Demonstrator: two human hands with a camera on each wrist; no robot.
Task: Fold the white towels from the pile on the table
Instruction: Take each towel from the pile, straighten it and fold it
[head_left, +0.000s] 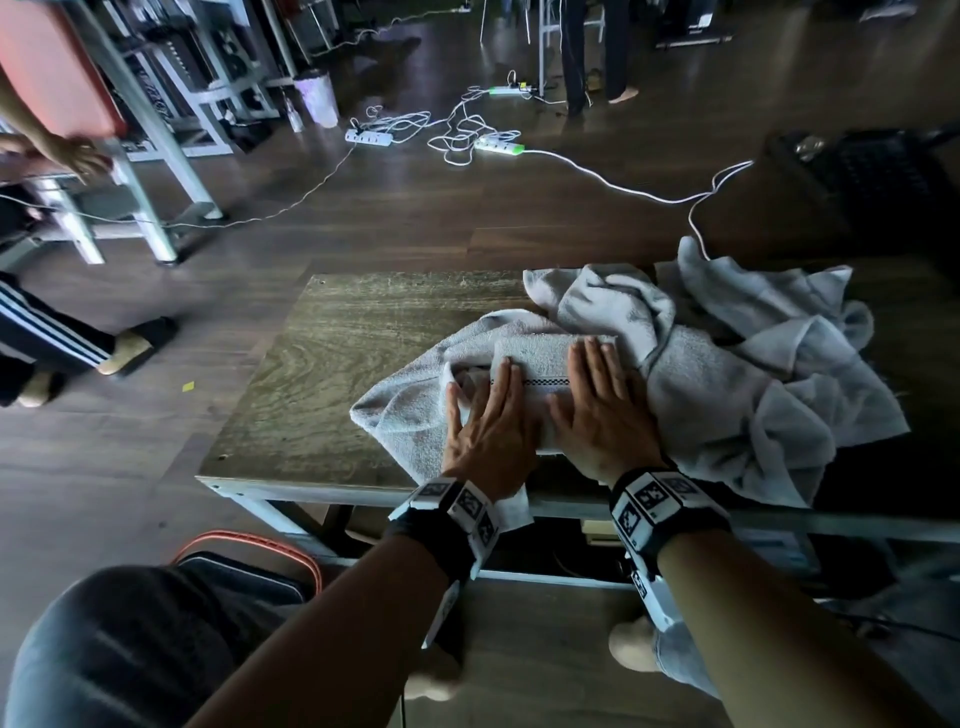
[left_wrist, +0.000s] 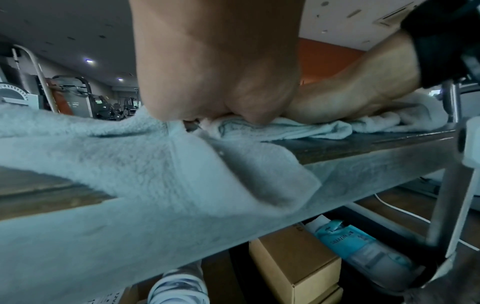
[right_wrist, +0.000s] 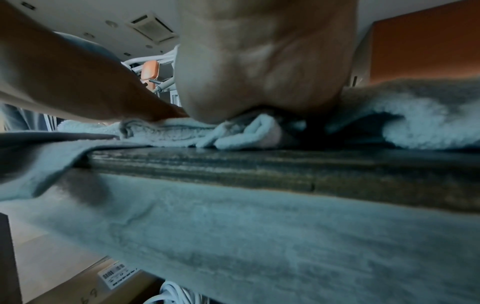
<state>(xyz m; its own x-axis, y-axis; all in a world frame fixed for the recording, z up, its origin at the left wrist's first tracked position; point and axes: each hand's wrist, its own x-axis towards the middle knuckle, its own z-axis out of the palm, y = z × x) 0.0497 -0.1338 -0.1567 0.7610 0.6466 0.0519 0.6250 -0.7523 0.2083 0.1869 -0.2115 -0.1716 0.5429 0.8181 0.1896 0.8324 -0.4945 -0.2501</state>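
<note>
A white towel (head_left: 540, 358) lies partly folded at the near edge of the wooden table (head_left: 332, 364), one corner hanging over the front. My left hand (head_left: 488, 415) presses flat on its left part, fingers straight. Beside it my right hand (head_left: 602, 410) presses flat on the right part, palm down. A crumpled pile of white towels (head_left: 753, 374) spreads right of my hands and touches the folded one. In the left wrist view the towel (left_wrist: 145, 164) drapes over the table edge under my palm (left_wrist: 221, 78). The right wrist view shows my palm (right_wrist: 262, 72) on bunched towel folds (right_wrist: 233, 133).
The left half of the tabletop is bare wood. Power strips and white cables (head_left: 457, 135) lie on the floor beyond. Other people stand at the left (head_left: 62, 343) and far back. Cardboard boxes (left_wrist: 293, 263) sit under the table. An orange-rimmed basket (head_left: 249, 561) is by my knee.
</note>
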